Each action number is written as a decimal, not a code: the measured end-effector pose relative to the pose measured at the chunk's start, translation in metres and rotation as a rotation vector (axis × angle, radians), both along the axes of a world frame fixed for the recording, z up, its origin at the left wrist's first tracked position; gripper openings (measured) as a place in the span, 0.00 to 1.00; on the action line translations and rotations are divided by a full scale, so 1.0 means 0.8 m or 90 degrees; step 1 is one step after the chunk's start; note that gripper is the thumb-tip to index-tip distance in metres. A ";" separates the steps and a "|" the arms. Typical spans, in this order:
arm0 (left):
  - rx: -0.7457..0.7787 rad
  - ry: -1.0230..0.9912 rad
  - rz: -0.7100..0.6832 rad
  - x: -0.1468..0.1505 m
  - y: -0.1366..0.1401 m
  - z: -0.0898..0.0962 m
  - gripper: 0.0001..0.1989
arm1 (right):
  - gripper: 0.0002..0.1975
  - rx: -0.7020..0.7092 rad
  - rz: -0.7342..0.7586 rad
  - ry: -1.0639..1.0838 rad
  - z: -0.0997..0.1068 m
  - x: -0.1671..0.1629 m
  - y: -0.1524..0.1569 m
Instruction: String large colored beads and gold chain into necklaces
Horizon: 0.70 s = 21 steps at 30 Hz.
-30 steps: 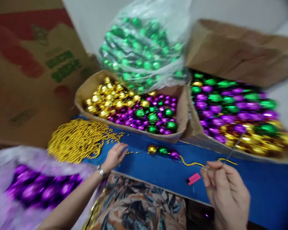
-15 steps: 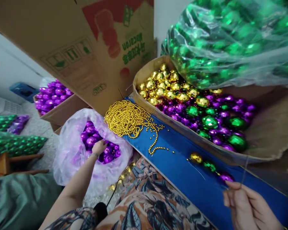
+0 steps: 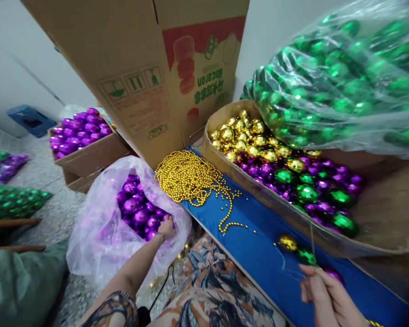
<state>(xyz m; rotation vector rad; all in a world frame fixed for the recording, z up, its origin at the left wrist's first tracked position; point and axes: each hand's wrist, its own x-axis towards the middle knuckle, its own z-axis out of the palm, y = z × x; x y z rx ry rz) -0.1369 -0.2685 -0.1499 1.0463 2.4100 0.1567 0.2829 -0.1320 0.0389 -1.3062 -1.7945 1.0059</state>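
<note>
My left hand (image 3: 167,226) reaches into a clear plastic bag (image 3: 98,231) of shiny purple beads (image 3: 136,204). It is at the bag's right side, and its fingertips are partly hidden against the beads. In a pinch, my right hand (image 3: 322,290) holds a thin upright needle (image 3: 312,243) over the blue board (image 3: 255,247). Fine clear thread trails beside it. A large gold bead (image 3: 287,242), a green bead (image 3: 306,255) and a purple bead (image 3: 334,274) lie in a row by that hand. The purple one is partly covered by the fingers.
A pile of small gold bead strands (image 3: 191,175) lies at the board's far end. Along the board stands a cardboard tray (image 3: 388,200) of gold, purple and green beads, with a bag of green beads (image 3: 341,77) over it. A tall carton (image 3: 129,113) rises behind.
My left hand has shifted right within the bag, to its right side. My right hand has moved a little left and now hides part of the purple bead. The view has shifted slightly.
</note>
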 end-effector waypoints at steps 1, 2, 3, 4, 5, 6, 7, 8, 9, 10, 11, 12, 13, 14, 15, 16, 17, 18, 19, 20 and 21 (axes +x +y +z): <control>0.005 -0.010 -0.002 -0.004 0.000 0.008 0.18 | 0.15 0.004 0.019 -0.014 0.000 -0.001 -0.002; 0.011 -0.021 -0.007 -0.009 0.000 0.018 0.19 | 0.14 0.010 0.035 -0.025 0.000 -0.002 -0.004; 0.018 -0.033 -0.013 -0.015 -0.001 0.032 0.21 | 0.14 0.018 0.051 -0.036 -0.001 -0.003 -0.006; 0.027 -0.044 -0.020 -0.021 -0.001 0.048 0.24 | 0.14 0.029 0.066 -0.049 -0.001 -0.005 -0.007; 0.037 -0.056 -0.027 -0.026 -0.001 0.067 0.26 | 0.13 0.042 0.081 -0.063 -0.002 -0.009 -0.008; 0.052 -0.076 -0.035 -0.030 0.000 0.088 0.27 | 0.13 0.058 0.098 -0.077 -0.003 -0.013 -0.009; 0.070 -0.104 -0.045 -0.030 0.002 0.111 0.26 | 0.12 0.078 0.118 -0.088 -0.005 -0.018 -0.010; 0.104 -0.156 -0.052 -0.026 0.007 0.133 0.25 | 0.12 0.102 0.141 -0.095 -0.007 -0.024 -0.011; 0.205 -0.285 -0.018 -0.017 0.013 0.155 0.25 | 0.12 0.131 0.167 -0.097 -0.010 -0.031 -0.013; 0.298 -0.418 0.030 -0.005 0.022 0.173 0.24 | 0.11 0.159 0.193 -0.098 -0.013 -0.037 -0.014; 0.392 -0.534 0.102 0.011 0.032 0.189 0.24 | 0.12 0.186 0.218 -0.100 -0.016 -0.043 -0.017; 0.462 -0.645 0.168 0.029 0.044 0.200 0.24 | 0.12 0.210 0.240 -0.105 -0.019 -0.048 -0.019; 0.508 -0.738 0.227 0.049 0.057 0.207 0.24 | 0.12 0.232 0.256 -0.112 -0.022 -0.052 -0.022; 0.536 -0.811 0.280 0.068 0.070 0.210 0.23 | 0.12 0.250 0.265 -0.121 -0.024 -0.054 -0.024; 0.543 -0.871 0.319 0.086 0.084 0.211 0.23 | 0.13 0.267 0.267 -0.131 -0.026 -0.054 -0.026; 0.540 -0.915 0.347 0.103 0.096 0.209 0.23 | 0.13 0.283 0.262 -0.140 -0.027 -0.053 -0.027; 0.533 -0.947 0.364 0.118 0.107 0.207 0.23 | 0.13 0.295 0.253 -0.148 -0.028 -0.051 -0.028; 0.521 -0.972 0.368 0.131 0.117 0.205 0.22 | 0.12 0.305 0.239 -0.154 -0.028 -0.048 -0.028; 0.513 -0.987 0.363 0.143 0.126 0.203 0.22 | 0.13 0.311 0.224 -0.160 -0.028 -0.044 -0.029; 0.510 -0.996 0.350 0.153 0.133 0.201 0.21 | 0.13 0.313 0.208 -0.165 -0.027 -0.041 -0.029; 0.512 -0.996 0.334 0.161 0.138 0.200 0.20 | 0.13 0.313 0.195 -0.170 -0.027 -0.037 -0.029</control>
